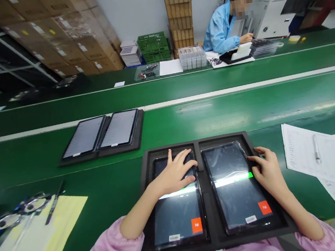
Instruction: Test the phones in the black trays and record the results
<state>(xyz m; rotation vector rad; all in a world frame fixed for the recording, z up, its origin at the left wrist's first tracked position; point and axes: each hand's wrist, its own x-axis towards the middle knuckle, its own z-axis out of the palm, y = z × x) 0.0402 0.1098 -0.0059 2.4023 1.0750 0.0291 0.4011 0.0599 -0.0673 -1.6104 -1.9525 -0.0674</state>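
As two flat black-framed tablets, the left one (174, 216) and the right one (234, 198), lie side by side in a black two-bay tray (208, 212) on the green counter (108, 193), each glossy screen carries an orange-red square reading "Fail". Both are already in their bays, and neither appears finished with, judging by the hands upon or beside them; how much remains cannot be told. Farther off, two lit tablets with pale screens (85, 135) (120, 127) rest in a second black tray (142, 130), untouched; whether they are finished is unclear.

The left hand (175, 173) reaches in palm down over the upper part of the left tablet, fingers fanned apart, holding nothing visible. The right hand (269, 174) comes from the side, wrist angled inward, its bent fingers slightly apart at the right tablet's outer edge; whether they pinch it cannot be told.
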